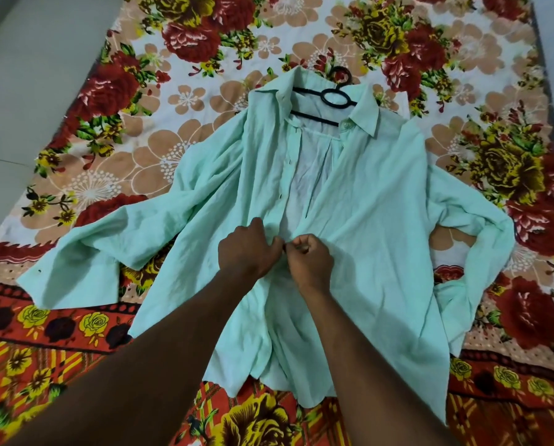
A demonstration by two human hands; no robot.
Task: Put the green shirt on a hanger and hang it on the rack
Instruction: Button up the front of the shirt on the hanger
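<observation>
the green shirt [365,220] is lying face up on the floral sheet [205,75], spread flat so its front is easy to reach, with the sleeves trailing out to either side below the hanger. the black hanger [333,98] is sitting inside the collar, its hook poking out past the neckline. that is likely why the front is being closed now: fastened, the shirt would be less apt to slide off when lifted.

well below the hanger, at mid-front, the left hand [246,252] and right hand [311,262] are meeting knuckle to knuckle. the fingers [301,243] of each are curled narrow and pinching their own edge of the placket, drawing the two edges together, apparently working a button; the button itself is hidden. between the hands and the hanger the front is gaping open.

the rack is not showing. no brand, label or writing is readable on the shirt or hanger. grey floor [28,59] is showing far left of the hanger.
</observation>
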